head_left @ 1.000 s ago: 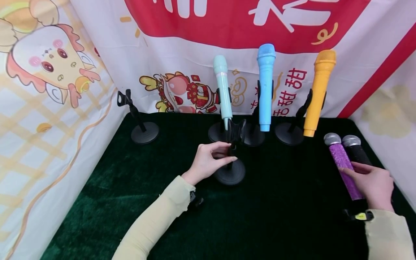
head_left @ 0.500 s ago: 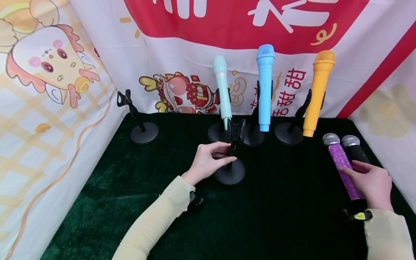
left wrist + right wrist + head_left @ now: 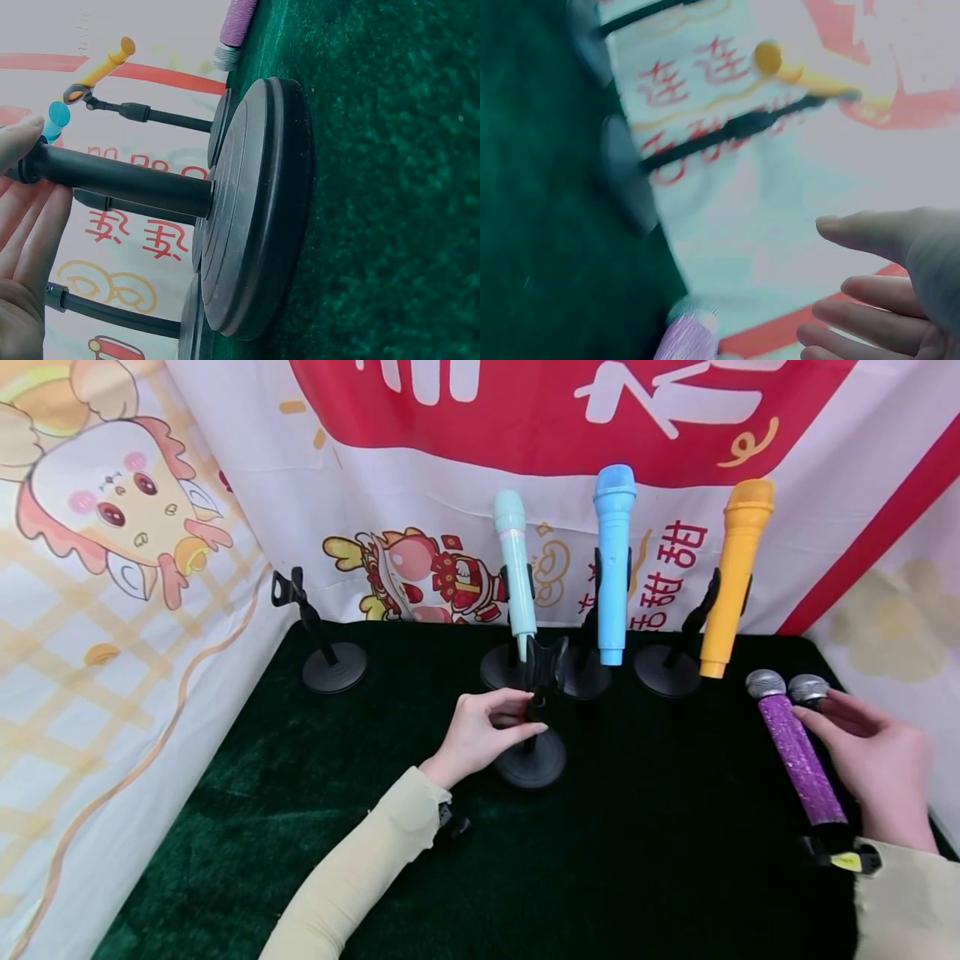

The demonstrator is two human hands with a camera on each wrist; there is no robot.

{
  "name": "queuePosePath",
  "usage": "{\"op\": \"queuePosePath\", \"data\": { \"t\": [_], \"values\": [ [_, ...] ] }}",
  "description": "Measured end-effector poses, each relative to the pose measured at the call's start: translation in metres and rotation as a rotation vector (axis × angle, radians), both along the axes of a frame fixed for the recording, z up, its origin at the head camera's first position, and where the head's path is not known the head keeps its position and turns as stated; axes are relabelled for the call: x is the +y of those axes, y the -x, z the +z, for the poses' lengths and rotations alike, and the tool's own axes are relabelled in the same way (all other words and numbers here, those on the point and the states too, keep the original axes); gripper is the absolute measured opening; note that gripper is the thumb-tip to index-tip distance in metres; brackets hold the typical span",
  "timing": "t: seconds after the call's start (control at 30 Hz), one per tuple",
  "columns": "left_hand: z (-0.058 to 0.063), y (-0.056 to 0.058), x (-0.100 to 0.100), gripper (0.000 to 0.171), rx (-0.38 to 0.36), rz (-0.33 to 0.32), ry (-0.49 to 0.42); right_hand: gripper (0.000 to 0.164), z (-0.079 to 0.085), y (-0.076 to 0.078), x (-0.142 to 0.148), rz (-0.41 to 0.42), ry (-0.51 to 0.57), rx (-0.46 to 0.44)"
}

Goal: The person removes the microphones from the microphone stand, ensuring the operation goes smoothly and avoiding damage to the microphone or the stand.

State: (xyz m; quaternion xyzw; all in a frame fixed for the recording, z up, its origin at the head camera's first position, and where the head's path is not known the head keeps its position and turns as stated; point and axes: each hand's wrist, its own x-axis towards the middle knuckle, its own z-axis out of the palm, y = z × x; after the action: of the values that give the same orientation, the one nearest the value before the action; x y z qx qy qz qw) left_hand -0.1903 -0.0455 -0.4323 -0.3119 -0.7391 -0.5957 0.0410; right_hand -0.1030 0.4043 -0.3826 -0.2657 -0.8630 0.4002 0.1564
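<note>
My left hand [image 3: 483, 731] pinches the post of a black desktop microphone stand [image 3: 536, 764], whose clip holds nothing; its round base [image 3: 255, 210] shows large in the left wrist view. On the right, my right hand [image 3: 888, 764] hovers over a black microphone, its thumb and fingers apart. Only the silver head [image 3: 808, 687] of that microphone shows; the hand hides its body. A glittery purple microphone [image 3: 802, 756] lies beside it on the green cloth. In the right wrist view the right hand [image 3: 900, 292] has nothing between thumb and fingers.
Behind, a mint microphone [image 3: 516, 572], a blue microphone [image 3: 613, 568] and an orange microphone [image 3: 738, 577] stand tilted in black stands. Another stand [image 3: 333, 667] with a bare clip is at the back left. Printed cloth [image 3: 270, 510] walls the dark green tabletop [image 3: 300, 793].
My right hand has shifted away from the purple microphone, up and to the right, now covering more of the black one. The left hand and its stand stay put.
</note>
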Motion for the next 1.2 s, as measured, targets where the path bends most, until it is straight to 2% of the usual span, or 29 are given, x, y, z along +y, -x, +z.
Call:
{"op": "queuePosePath", "data": {
  "t": [0.17,0.4,0.57,0.67,0.77,0.87,1.07,1.2],
  "values": [
    [-0.001,0.0,0.0,0.032,-0.001,-0.002,-0.007,0.066,0.02,-0.001,-0.019,0.028,0.09,0.107],
    [-0.001,0.0,-0.001,0.033,-0.005,-0.002,-0.011,0.055,0.043,-0.002,-0.051,0.146,0.192,0.257],
    [-0.001,0.001,0.0,0.032,-0.003,-0.009,-0.016,0.049,0.05,-0.004,-0.076,0.274,0.38,0.418],
    [-0.001,0.001,0.0,0.032,0.002,-0.015,-0.018,0.049,0.053,-0.004,-0.089,0.348,0.489,0.466],
    [-0.001,0.001,0.0,0.032,0.005,-0.018,-0.021,0.048,0.056,-0.003,-0.1,0.418,0.502,0.476],
    [-0.001,0.001,0.0,0.032,0.0,-0.02,-0.023,0.047,0.059,-0.003,-0.109,0.476,0.457,0.472],
    [-0.002,0.002,0.001,0.034,-0.008,-0.019,-0.029,0.046,0.061,-0.001,-0.127,0.554,0.366,0.462],
    [-0.003,0.002,0.001,0.034,0.005,-0.017,-0.032,0.046,0.059,0.003,-0.139,0.607,0.367,0.455]
  ]
}}
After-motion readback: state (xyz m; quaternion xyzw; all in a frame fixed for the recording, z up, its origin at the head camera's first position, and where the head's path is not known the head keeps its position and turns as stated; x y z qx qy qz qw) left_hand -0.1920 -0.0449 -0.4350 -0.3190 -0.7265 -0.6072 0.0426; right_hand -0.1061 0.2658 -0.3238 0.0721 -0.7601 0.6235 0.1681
